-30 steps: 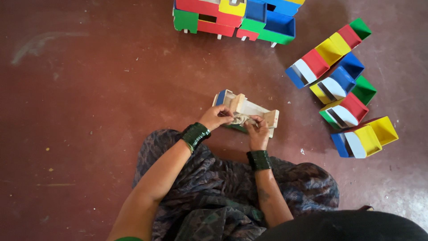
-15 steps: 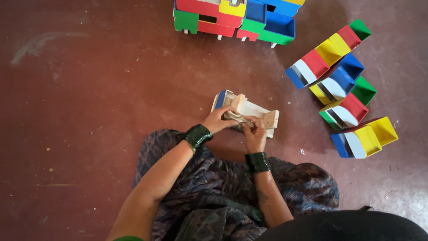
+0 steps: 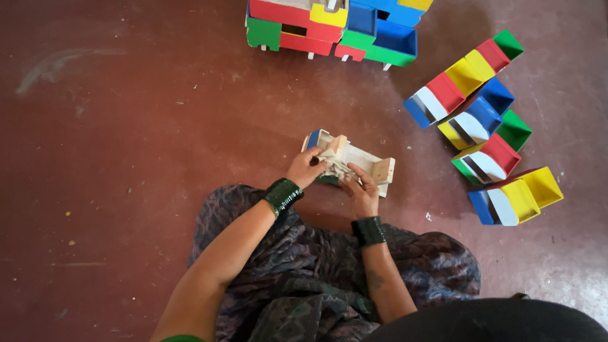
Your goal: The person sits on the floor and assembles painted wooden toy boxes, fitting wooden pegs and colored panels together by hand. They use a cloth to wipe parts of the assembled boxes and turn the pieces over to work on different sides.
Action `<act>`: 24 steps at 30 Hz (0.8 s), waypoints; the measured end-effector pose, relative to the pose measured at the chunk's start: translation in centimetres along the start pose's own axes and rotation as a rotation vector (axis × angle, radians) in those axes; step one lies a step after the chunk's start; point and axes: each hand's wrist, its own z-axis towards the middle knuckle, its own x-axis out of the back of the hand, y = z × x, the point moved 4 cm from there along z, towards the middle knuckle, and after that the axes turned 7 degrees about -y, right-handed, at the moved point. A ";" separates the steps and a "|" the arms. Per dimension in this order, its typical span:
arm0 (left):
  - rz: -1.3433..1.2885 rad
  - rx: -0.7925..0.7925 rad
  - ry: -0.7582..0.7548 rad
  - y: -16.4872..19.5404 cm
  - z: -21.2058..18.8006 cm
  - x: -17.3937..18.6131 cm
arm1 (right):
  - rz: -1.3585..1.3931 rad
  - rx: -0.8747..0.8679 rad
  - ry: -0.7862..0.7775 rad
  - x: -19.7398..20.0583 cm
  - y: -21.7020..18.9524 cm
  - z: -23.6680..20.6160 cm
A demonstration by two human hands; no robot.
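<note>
An unpainted wooden box piece (image 3: 368, 162) with a blue end lies on the dark red floor in front of my knees. My left hand (image 3: 305, 169) grips its left part. My right hand (image 3: 362, 193) presses a crumpled grey scrap (image 3: 335, 164), perhaps sandpaper or cloth, against the wood at the middle. Both wrists carry stacks of dark green bangles. What lies under my fingers is hidden.
A red, green, yellow and blue wooden block structure (image 3: 329, 25) stands at the top edge. Several painted open boxes (image 3: 484, 123) lie in rows at the right. My patterned skirt (image 3: 329, 278) covers my lap at the bottom.
My two hands have shifted slightly on the wooden piece, rubbing over its middle. The piece stays in the same spot on the floor.
</note>
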 end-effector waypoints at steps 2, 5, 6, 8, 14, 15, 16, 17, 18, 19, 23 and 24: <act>0.049 0.102 0.006 -0.3 0.2 0.3 | -0.012 0.021 -0.026 -0.3 -0.3 -0.3; 0.050 0.190 -0.036 -0.9 0.1 0.4 | -0.133 0.037 0.012 -0.2 -0.7 -0.6; 0.039 0.206 -0.058 -1.1 0.1 0.3 | -0.150 0.027 0.050 -0.1 -0.7 -0.5; -0.099 0.230 -0.127 -1.6 0.0 -0.3 | -0.186 -0.003 0.116 0.5 -0.6 -0.3; -0.056 0.132 -0.293 -1.5 -0.1 -1.4 | -0.026 0.036 0.118 1.9 0.1 0.6; -0.063 0.085 -0.305 -1.1 -0.2 -1.6 | -0.016 0.033 0.123 1.9 0.2 0.5; -0.019 0.011 -0.295 -0.6 -0.2 -1.7 | -0.006 0.032 0.126 1.9 0.3 0.4; 0.026 -0.064 -0.285 0.0 -0.3 -1.7 | -0.042 0.058 0.114 1.9 0.4 0.3; 0.070 -0.138 -0.275 0.7 -0.4 -1.7 | -0.079 0.083 0.101 1.8 0.4 0.1; 0.072 0.006 -0.290 0.5 -0.4 -1.8 | -0.116 0.108 0.087 1.6 0.3 -0.1; 0.071 0.334 -0.318 0.5 -0.7 -1.6 | -0.134 0.197 -0.085 -0.7 -0.9 -0.9; 0.068 0.353 -0.315 0.7 -0.7 -1.6 | -0.180 0.207 -0.109 -1.5 -1.2 -1.2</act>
